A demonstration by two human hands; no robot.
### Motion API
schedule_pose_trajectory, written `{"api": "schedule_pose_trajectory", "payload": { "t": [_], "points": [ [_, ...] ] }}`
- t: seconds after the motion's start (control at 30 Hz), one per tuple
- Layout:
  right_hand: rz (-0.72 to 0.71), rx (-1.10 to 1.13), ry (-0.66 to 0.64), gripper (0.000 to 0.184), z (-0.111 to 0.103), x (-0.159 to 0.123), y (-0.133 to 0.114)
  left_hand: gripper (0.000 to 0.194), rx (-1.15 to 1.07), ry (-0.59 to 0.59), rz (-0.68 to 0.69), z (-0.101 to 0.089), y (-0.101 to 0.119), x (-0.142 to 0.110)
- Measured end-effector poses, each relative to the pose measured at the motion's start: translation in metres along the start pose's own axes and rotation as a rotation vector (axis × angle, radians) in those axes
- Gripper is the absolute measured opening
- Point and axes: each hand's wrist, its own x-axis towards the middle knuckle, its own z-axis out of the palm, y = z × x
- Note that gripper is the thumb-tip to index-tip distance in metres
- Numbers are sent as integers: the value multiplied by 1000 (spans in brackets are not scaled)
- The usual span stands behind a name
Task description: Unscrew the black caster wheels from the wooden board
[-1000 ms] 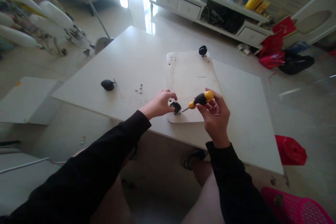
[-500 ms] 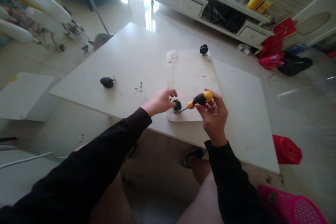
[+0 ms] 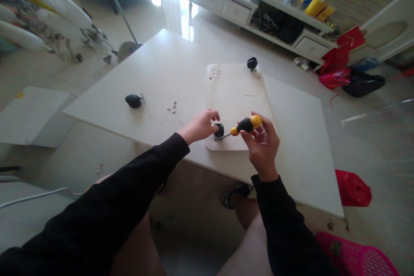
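A pale rounded board (image 3: 233, 99) lies on the white tabletop (image 3: 300, 138). At its near left corner stands a black caster wheel (image 3: 219, 130), held by the fingers of my left hand (image 3: 201, 125). My right hand (image 3: 263, 146) grips a yellow and black screwdriver (image 3: 245, 125), whose shaft slants down to the caster's metal plate. Another caster (image 3: 252, 64) stands at the board's far right corner. The far left corner shows bare holes. To the left, a loose caster (image 3: 133, 101) lies on its side near several small screws (image 3: 174, 107).
Beyond the table stands a white cabinet (image 3: 236, 10) with tools and boxes on top. A pink basket (image 3: 359, 254) and a red bag (image 3: 353, 188) sit on the floor at right. A white box (image 3: 35, 114) stands at left.
The whole view has shifted slightly. The screwdriver's handle has turned a little in my right hand and sits slightly lower; my left hand stays at the caster.
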Motion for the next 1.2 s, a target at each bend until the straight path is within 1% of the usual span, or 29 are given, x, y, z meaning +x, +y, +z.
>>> {"api": "schedule_pose_trajectory", "payload": {
  "t": [0.1, 0.2, 0.3, 0.4, 0.5, 0.63, 0.73, 0.87, 0.97, 1.07, 1.2],
  "points": [
    [10, 1, -10, 50, 0, 0, 1, 22, -14, 12, 13, 0, 0, 1],
    [2, 1, -30, 51, 0, 1, 0, 20, -48, 30, 70, 0, -1, 2],
    [-46, -10, -68, 50, 0, 1, -2, 21, -67, 31, 150, 1, 0, 3],
    [-93, -30, -120, 49, 0, 0, -5, 26, -64, 12, 195, 1, 2, 2],
    [-112, -72, -136, 51, 0, -2, -4, 30, -54, -25, 230, -1, 4, 1],
    [-85, -60, -117, 58, 2, -2, 1, 32, -64, -140, 324, -3, 3, 0],
    [-92, -30, -150, 56, 4, 1, 2, 26, -99, -208, 361, -3, 2, 1],
    [-95, 7, -199, 49, 5, 3, -2, 16, -134, -218, 337, 1, 4, 2],
    [-90, -18, -168, 52, 6, 3, -4, 11, -82, -181, 288, 3, 8, 3],
    [-98, -60, -82, 55, 9, 3, -2, 8, -14, -140, 280, 3, 12, 2],
    [-120, -36, -6, 49, 14, 5, 1, 13, -7, -138, 279, 2, 13, 1]
  ]
}}
